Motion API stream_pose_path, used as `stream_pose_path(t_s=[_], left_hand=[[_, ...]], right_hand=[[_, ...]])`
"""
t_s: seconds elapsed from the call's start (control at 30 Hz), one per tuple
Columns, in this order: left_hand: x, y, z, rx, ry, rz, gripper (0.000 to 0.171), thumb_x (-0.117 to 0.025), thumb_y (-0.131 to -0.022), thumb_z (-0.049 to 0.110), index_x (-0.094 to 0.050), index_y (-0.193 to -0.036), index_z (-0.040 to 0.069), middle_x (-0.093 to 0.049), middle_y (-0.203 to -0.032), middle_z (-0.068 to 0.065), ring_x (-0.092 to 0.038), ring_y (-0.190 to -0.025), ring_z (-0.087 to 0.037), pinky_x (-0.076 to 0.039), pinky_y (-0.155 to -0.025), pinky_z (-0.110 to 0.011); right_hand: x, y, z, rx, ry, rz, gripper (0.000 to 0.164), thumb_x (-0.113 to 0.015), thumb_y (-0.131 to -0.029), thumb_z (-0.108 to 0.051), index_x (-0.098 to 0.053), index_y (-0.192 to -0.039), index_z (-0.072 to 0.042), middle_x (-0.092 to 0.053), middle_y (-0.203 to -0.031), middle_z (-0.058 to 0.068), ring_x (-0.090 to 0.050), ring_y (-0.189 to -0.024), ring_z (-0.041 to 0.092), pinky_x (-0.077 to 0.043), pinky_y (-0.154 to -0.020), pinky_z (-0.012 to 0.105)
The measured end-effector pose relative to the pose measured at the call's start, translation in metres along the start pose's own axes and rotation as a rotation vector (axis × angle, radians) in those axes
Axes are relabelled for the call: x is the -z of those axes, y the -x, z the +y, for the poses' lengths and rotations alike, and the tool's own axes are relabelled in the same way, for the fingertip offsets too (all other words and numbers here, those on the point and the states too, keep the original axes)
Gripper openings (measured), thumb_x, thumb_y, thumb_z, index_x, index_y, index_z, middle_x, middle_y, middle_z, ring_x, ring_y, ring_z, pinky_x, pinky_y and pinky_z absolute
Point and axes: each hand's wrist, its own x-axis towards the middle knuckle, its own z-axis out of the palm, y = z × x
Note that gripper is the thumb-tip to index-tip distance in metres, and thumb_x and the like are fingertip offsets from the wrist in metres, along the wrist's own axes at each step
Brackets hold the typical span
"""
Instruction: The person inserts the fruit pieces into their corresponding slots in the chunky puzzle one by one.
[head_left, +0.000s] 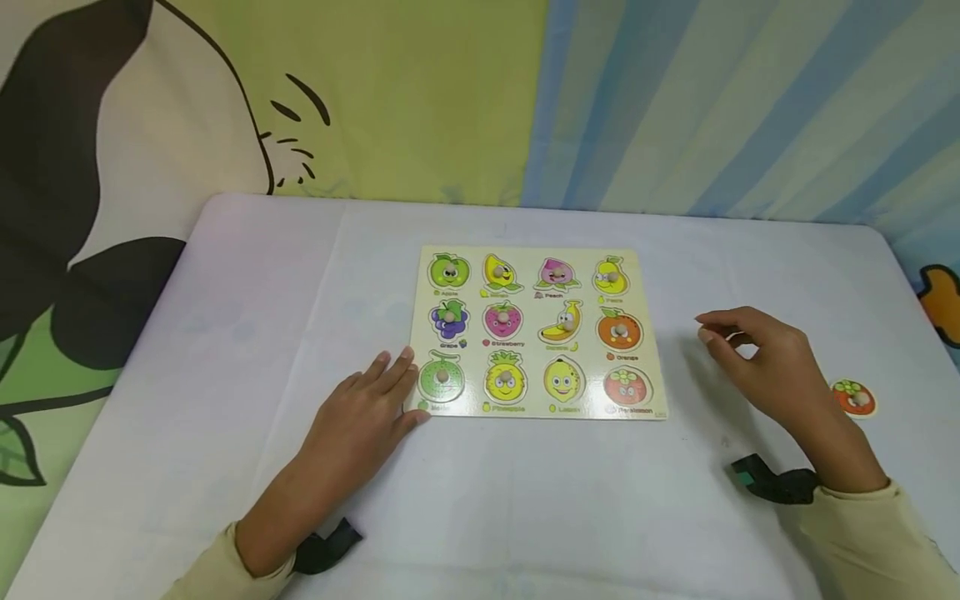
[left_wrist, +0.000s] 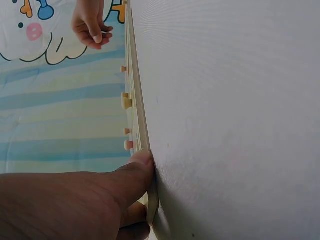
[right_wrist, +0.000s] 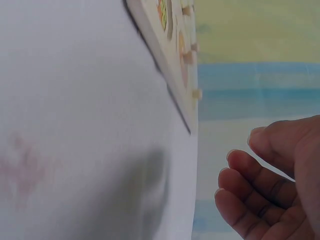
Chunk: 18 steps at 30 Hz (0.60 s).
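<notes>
A wooden peg puzzle board (head_left: 533, 335) with fruit pictures and small knobs lies on the white table. My left hand (head_left: 367, 408) rests at its near left corner, fingers extended over the left edge; in the left wrist view the thumb (left_wrist: 142, 162) touches the board's edge. My right hand (head_left: 765, 358) hovers right of the board, fingers loosely bent, holding nothing. In the right wrist view its thumb (right_wrist: 275, 142) stands apart from the fingers. A red persimmon puzzle piece (head_left: 855, 399) lies on the table beside the right wrist. The board's near right corner has a persimmon recess (head_left: 627, 387).
The white tablecloth (head_left: 510, 500) surrounds the board. Behind the table hangs a printed cloth (head_left: 420, 100) with yellow and blue-striped areas. Both wrists wear black straps (head_left: 776, 482).
</notes>
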Motion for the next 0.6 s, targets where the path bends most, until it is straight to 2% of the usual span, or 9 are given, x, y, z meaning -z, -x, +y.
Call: stream_pose_path(t_s=[0.13, 0.3, 0.4, 0.5, 0.6], left_hand=[[0.000, -0.001, 0.000, -0.006, 0.000, -0.008, 0.063, -0.080, -0.082, 0.032, -0.059, -0.132, -0.001, -0.048, -0.143, -0.016, -0.046, -0.129, -0.040, -0.050, -0.091, -0.055], [-0.001, -0.001, -0.001, -0.008, -0.006, -0.005, 0.063, -0.080, -0.082, 0.033, -0.060, -0.131, -0.001, -0.049, -0.142, -0.016, -0.047, -0.128, -0.040, -0.050, -0.090, -0.054], [0.000, 0.000, -0.001, -0.002, 0.001, -0.007, 0.063, -0.080, -0.082, 0.033, -0.060, -0.131, -0.002, -0.049, -0.142, -0.016, -0.047, -0.129, -0.040, -0.050, -0.091, -0.055], [0.000, 0.000, -0.001, 0.003, 0.013, -0.009, 0.062, -0.079, -0.083, 0.033, -0.059, -0.131, -0.002, -0.048, -0.142, -0.016, -0.046, -0.129, -0.040, -0.049, -0.092, -0.055], [0.000, 0.000, 0.000, 0.004, 0.016, -0.008, 0.062, -0.079, -0.083, 0.033, -0.059, -0.131, -0.001, -0.049, -0.142, -0.017, -0.046, -0.129, -0.040, -0.049, -0.092, -0.055]], right_hand=[[0.010, 0.010, 0.011, -0.003, 0.032, 0.031, 0.027, -0.071, -0.083, 0.008, -0.070, -0.108, -0.001, -0.067, -0.090, 0.007, -0.046, -0.080, -0.017, -0.042, -0.063, 0.010], [0.020, 0.021, 0.024, -0.005, 0.054, 0.063, 0.030, -0.071, -0.081, 0.010, -0.069, -0.110, 0.003, -0.066, -0.092, 0.011, -0.044, -0.085, -0.019, -0.039, -0.068, 0.004], [0.024, 0.028, 0.032, -0.051, 0.085, 0.054, 0.027, -0.070, -0.084, 0.008, -0.068, -0.110, 0.005, -0.066, -0.094, 0.017, -0.042, -0.085, -0.020, -0.037, -0.067, 0.002], [0.028, 0.035, 0.038, -0.145, 0.139, 0.027, 0.024, -0.068, -0.087, 0.004, -0.067, -0.111, 0.006, -0.065, -0.097, 0.022, -0.055, -0.083, 0.000, -0.036, -0.062, 0.003], [0.031, 0.041, 0.042, -0.255, 0.211, -0.004, 0.024, -0.067, -0.088, 0.001, -0.065, -0.111, 0.009, -0.060, -0.101, 0.027, -0.058, -0.081, 0.031, -0.042, -0.061, 0.017]])
